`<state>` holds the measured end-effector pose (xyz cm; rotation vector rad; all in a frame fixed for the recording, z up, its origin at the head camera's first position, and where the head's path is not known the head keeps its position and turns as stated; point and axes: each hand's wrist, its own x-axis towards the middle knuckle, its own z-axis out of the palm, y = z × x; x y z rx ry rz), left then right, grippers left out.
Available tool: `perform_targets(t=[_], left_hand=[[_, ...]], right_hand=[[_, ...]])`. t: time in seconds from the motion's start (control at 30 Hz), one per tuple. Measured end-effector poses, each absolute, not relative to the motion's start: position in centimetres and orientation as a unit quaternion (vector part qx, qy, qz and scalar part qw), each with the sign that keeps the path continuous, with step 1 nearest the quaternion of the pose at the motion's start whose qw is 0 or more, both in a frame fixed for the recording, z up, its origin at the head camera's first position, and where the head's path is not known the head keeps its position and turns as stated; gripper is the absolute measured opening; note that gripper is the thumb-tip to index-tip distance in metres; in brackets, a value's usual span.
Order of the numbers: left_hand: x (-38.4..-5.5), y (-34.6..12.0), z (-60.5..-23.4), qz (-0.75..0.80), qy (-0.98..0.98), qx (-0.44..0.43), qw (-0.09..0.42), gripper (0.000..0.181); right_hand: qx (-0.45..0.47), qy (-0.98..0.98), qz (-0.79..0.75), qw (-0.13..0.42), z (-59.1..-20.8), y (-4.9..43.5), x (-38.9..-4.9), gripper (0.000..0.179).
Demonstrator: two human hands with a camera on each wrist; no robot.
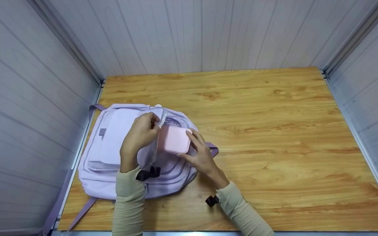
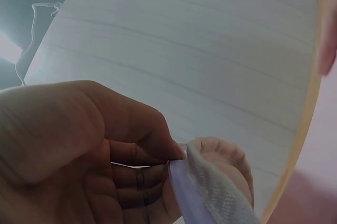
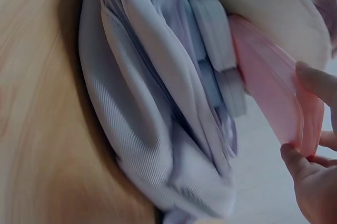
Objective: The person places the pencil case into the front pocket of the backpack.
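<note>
A pale lilac backpack (image 1: 120, 137) lies flat on the wooden table, its top toward the right. My left hand (image 1: 142, 131) pinches the edge of the bag's open front flap (image 2: 210, 192) between thumb and fingers and holds it up. With thumb and fingers my right hand (image 1: 202, 155) grips a flat pink box (image 1: 175, 140) by its outer end. In the right wrist view, the pink box (image 3: 274, 82) is partly inside the bag's opening, under the raised flap. Beside it in the opening sit pale grey and bluish items (image 3: 210, 34), their kind unclear.
The wooden table (image 1: 274, 147) stretches to the right of the bag. Pale panelled walls (image 1: 192, 36) stand at the back and both sides. Purple straps (image 1: 82, 213) trail off the bag's left side, and one loop (image 1: 212, 149) pokes out at its right.
</note>
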<state>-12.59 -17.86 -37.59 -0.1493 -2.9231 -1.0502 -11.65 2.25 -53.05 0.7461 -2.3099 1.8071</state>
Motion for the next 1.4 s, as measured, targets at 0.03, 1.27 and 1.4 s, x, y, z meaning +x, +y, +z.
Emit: perform_targets(t=[0.03, 1.27, 1.4], left_hand=[[-12.6, -17.8, -37.6, -0.337, -0.940, -0.050, 0.017, 0.019], [-12.8, -17.8, -37.7, -0.345, -0.938, -0.044, 0.003, 0.021], [-12.9, -17.8, -37.7, -0.344, -0.938, -0.045, 0.009, 0.021]], right_hand=[[0.248, -0.769, 0.586, 0.059, -53.1, 1.9, -11.6, 0.081], [0.201, -0.794, 0.550, 0.162, -52.6, -1.8, -9.3, 0.038], [0.203, -0.762, 0.603, 0.119, -52.8, -1.9, -9.4, 0.032]])
